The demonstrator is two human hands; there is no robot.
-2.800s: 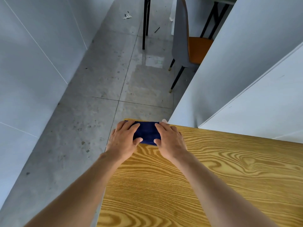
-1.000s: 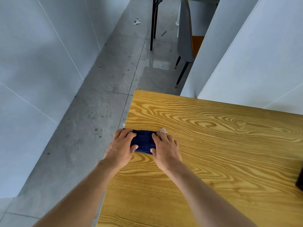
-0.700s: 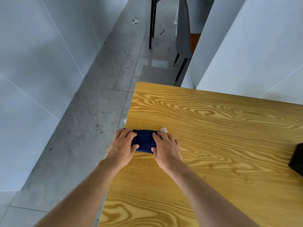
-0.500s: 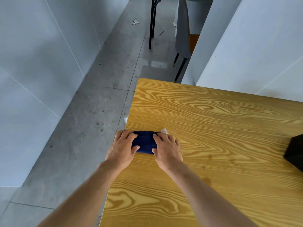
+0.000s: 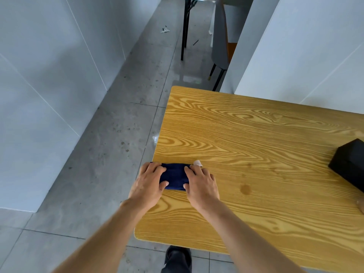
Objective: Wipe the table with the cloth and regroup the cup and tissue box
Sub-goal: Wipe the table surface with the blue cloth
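A folded dark blue cloth (image 5: 174,175) lies on the wooden table (image 5: 256,154) at its left edge. My left hand (image 5: 147,184) presses on the cloth's left end and my right hand (image 5: 201,185) presses on its right end, fingers spread over it. A small white tag (image 5: 198,163) pokes out beyond my right fingers. A black box (image 5: 348,163) sits at the table's right side, partly cut off by the frame. A small tan edge of something (image 5: 361,204) shows at the right border below the box; I cannot tell what it is.
White walls (image 5: 305,56) rise behind the table's far edge. Grey tiled floor (image 5: 98,154) runs along the left. A grey and orange chair (image 5: 222,42) and black table legs (image 5: 185,28) stand further back. My shoe (image 5: 177,259) shows below the near edge.
Both hands have drawn the cloth back along the table's left edge, from the far corner toward the near edge. The black box has come into view at the right.
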